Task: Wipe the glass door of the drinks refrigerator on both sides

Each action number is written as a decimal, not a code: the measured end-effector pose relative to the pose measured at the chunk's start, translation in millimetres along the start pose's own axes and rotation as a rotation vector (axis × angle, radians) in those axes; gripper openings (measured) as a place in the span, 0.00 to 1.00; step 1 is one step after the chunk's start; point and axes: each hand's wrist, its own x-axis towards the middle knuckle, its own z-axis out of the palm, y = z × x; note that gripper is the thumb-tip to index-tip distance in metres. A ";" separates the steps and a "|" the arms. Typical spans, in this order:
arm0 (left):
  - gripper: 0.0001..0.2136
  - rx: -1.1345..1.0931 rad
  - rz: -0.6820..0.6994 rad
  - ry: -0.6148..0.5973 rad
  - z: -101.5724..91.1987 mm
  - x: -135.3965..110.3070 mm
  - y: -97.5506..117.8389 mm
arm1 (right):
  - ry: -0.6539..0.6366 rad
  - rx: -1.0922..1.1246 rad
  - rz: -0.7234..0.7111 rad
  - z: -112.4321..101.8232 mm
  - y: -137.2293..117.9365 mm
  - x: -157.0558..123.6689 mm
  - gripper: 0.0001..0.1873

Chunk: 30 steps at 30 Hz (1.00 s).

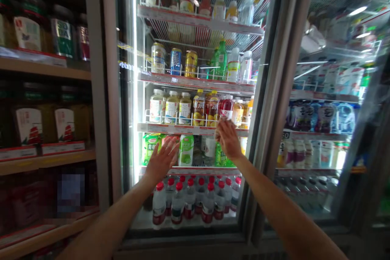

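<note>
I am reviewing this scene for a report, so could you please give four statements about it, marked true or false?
1. In the picture, the bare left hand is lower than the bare right hand. True.
2. The blue metal can stands right of the gold metal can. False: it stands left.
3. The clear plastic bottles with red caps appear below both hands. True.
4. The left hand is clenched into a fist. False: it is open.
</note>
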 end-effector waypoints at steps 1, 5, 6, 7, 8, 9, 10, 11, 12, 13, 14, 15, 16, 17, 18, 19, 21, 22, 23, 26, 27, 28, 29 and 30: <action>0.31 0.002 -0.005 0.005 -5.4 4.9 -5.0 | 0.093 -0.020 0.099 -1.5 6.3 4.7 0.27; 0.36 -0.004 -0.213 0.020 -30.4 35.6 -19.7 | 0.197 -0.021 0.158 3.0 1.2 19.9 0.27; 0.38 -0.010 -0.239 0.012 -35.9 43.0 -20.9 | 0.128 -0.002 0.072 4.9 -5.4 20.7 0.26; 0.39 -0.015 -0.245 -0.003 -40.4 48.9 -21.3 | 0.044 0.017 -0.021 6.1 -10.8 20.5 0.26; 0.40 -0.019 -0.241 -0.020 -43.8 53.0 -21.0 | -0.028 0.030 -0.092 6.2 -13.2 20.0 0.25; 0.40 -0.018 -0.237 -0.036 -46.2 55.3 -20.2 | -0.069 0.035 -0.119 4.8 -11.5 19.8 0.25; 0.40 -0.014 -0.239 -0.049 -47.5 55.9 -19.4 | -0.066 0.026 -0.085 2.4 -5.5 20.4 0.25; 0.40 -0.010 -0.243 -0.059 -48.0 55.4 -18.6 | -0.011 0.003 0.013 -0.5 3.8 22.2 0.26; 0.39 -0.007 -0.245 -0.067 -47.8 54.2 -18.0 | 0.084 -0.029 0.157 -3.4 14.7 25.2 0.26; 0.39 -0.006 -0.247 -0.073 -47.3 52.8 -17.7 | 0.182 -0.061 0.307 -5.7 25.0 29.2 0.27; 0.39 -0.007 -0.249 -0.075 -46.4 51.5 -17.7 | 0.263 -0.085 0.427 -6.9 32.7 33.6 0.27; 0.39 -0.010 -0.250 -0.072 -45.4 50.5 -18.0 | 0.312 -0.095 0.494 -6.9 36.3 37.6 0.27; 0.39 -0.014 -0.247 -0.067 -44.3 49.9 -18.5 | 0.322 -0.090 0.499 -5.8 35.4 40.5 0.27; 0.39 -0.018 -0.246 -0.058 -43.2 49.5 -19.2 | 0.293 -0.074 0.444 -4.1 30.6 41.9 0.27; 0.38 -0.018 -0.245 -0.047 -42.2 49.4 -20.0 | 0.229 -0.051 0.339 -2.2 23.3 41.6 0.26; 0.38 -0.016 -0.242 -0.035 -41.2 49.4 -20.9 | 0.140 -0.025 0.200 -0.9 15.6 39.9 0.26; 0.38 -0.011 -0.229 -0.011 -39.4 49.2 -22.7 | -0.057 0.017 -0.082 -2.0 7.3 35.2 0.24; 0.38 -0.009 -0.223 -0.001 -38.8 49.0 -23.4 | -0.113 0.023 -0.159 -4.7 9.3 33.8 0.24; 0.38 -0.009 -0.216 0.006 -38.2 48.8 -23.8 | -0.114 0.015 -0.162 -8.5 15.8 34.1 0.24; 0.39 -0.011 -0.204 0.015 -36.7 48.2 -22.5 | 0.124 -0.074 0.171 -19.8 47.6 46.9 0.24; 0.39 -0.008 -0.210 0.018 -36.3 48.2 -21.3 | 0.195 -0.098 0.276 -21.3 55.3 53.9 0.25; 0.40 -0.003 -0.218 0.024 -36.1 48.4 -19.9 | 0.230 -0.110 0.336 -21.0 58.5 60.8 0.25; 0.40 0.003 -0.228 0.030 -36.2 48.7 -18.4 | 0.224 -0.109 0.339 -18.8 56.5 66.7 0.25; 0.40 0.007 -0.237 0.030 -36.6 49.0 -17.2 | 0.181 -0.094 0.290 -15.1 49.5 70.7 0.24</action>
